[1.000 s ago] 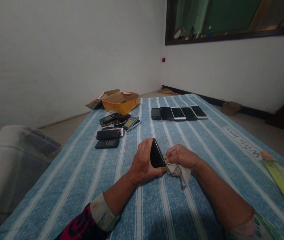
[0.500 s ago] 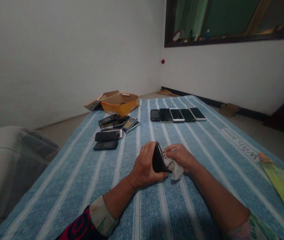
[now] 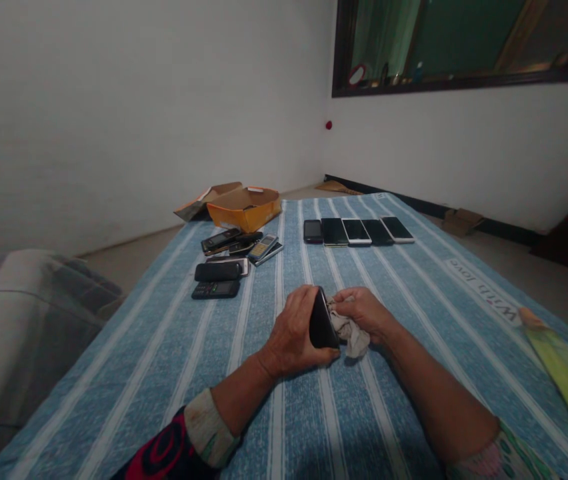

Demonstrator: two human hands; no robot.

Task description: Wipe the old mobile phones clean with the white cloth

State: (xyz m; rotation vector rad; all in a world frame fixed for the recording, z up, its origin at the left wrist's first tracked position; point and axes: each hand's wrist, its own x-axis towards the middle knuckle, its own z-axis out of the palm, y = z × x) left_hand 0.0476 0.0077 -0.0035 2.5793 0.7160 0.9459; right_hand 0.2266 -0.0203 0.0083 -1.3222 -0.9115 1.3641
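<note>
My left hand (image 3: 294, 333) grips a dark smartphone (image 3: 324, 323) by its edges, fingers at the far end and thumb at the near end. The phone is tipped up on its side, its dark face toward the left palm. My right hand (image 3: 367, 313) pinches a crumpled whitish cloth (image 3: 351, 335) against the phone's right side. Part of the cloth hangs loose below the fingers. Both hands are just over a blue and white striped cloth (image 3: 264, 427) that covers the table.
Several phones lie side by side in a row (image 3: 357, 231) beyond my hands. At the left are older phones in a loose pile (image 3: 239, 247) and a black keypad phone (image 3: 215, 289). An open orange cardboard box (image 3: 247, 217) stands behind them. A yellow-green packet (image 3: 564, 380) lies at the right edge.
The view has shifted slightly, so everything sits a little to the right. Both hands keep their holds on the phone and the cloth, with hardly any movement.
</note>
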